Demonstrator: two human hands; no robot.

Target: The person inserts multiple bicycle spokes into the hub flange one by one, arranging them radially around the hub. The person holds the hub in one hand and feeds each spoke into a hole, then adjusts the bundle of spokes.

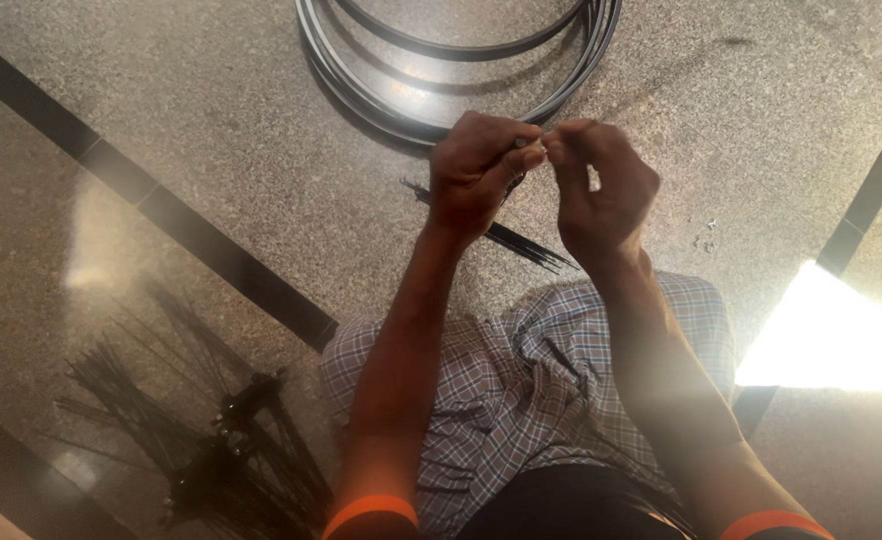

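Both my left hand (481, 172) and right hand (601, 185) pinch a small metal piece (533, 146) closed between fingertips, above thin black spokes (521, 240) on the speckled floor (211, 150); a steady, light grip seems best.

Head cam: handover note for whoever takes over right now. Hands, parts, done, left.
Left hand: fingertips pinched on a small item, too small to identify.
Right hand: fingertips pinched at the same spot, touching the left.
Parts: thin black spokes on the floor just under the hands; stacked wheel rims on the floor beyond them; hub with spokes fanned out at lower left.
Done: one hub carries spokes.
Left: rims lie bare, loose spokes unused.
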